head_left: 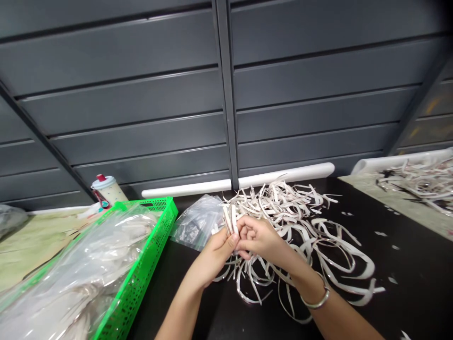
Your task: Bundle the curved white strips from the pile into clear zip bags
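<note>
Pale strips (pixel 229 220) between hands (pixel 244 238), probably plastic

A green plastic crate (pixel 141 269) holds a clear plastic bag (pixel 78 269) (contents hazy), near a lidded drink cup (pixel 109 190), below grey metal wall panels (pixel 120 113).

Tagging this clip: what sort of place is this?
Probably a workshop doing manual piecework: a black workbench heaped with pale cut strips, a green plastic crate holding a clear bag, and grey metal panelling behind.

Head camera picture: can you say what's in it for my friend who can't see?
The left hand and right hand pinch thin white strips above a tangled pile of strips on a black table. A green basket sits left.
</note>
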Motion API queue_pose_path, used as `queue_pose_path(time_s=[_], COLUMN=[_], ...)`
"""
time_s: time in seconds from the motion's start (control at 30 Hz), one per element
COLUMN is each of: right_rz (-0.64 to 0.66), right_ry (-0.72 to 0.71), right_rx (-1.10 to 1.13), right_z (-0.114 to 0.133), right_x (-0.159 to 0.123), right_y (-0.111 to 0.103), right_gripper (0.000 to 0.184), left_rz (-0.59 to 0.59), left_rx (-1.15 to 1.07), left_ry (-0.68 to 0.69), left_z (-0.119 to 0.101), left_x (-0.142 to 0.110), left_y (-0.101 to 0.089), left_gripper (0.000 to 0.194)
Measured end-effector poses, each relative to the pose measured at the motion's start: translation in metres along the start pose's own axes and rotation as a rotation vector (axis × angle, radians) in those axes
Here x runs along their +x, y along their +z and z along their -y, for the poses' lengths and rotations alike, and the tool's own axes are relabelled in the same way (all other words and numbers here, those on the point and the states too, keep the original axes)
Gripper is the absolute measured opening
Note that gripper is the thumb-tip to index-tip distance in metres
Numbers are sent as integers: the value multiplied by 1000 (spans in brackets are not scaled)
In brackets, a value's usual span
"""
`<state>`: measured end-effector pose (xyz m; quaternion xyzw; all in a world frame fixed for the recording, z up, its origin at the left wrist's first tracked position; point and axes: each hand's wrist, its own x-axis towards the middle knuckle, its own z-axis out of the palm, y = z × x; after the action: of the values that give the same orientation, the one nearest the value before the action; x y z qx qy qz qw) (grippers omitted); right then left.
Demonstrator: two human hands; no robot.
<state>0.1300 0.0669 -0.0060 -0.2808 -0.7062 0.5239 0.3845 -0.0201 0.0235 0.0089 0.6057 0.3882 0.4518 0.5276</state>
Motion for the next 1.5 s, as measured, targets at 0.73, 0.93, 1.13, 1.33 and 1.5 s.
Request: queue_pose_path(time_s=[0.73, 0.93, 1.13, 1.33, 1.5], right_rz=[320, -11, -266, -274, -246], right_ry=[61, 143, 125, 1, -19], right_rx=[-782, -408, -357, 288, 907], right_z=[-58, -42, -39, -20, -3], right_x=[28, 18, 19, 15, 12], right_y=[-29, -58, -68, -58, -36], right_gripper=[10, 35, 24, 19, 21], left_rz=[-577, -547, -512, -491, -477], left_rx=[-365, -378, -357, -339, -362], left_ry=[176, 153, 111, 108, 101], left_z=[-17, -13, -9, -7, -5], left_x=[1, 2, 4, 4, 5], left_y=[-16, -16, -13, -12, -10], left_gripper=[27, 29, 27, 26, 27])
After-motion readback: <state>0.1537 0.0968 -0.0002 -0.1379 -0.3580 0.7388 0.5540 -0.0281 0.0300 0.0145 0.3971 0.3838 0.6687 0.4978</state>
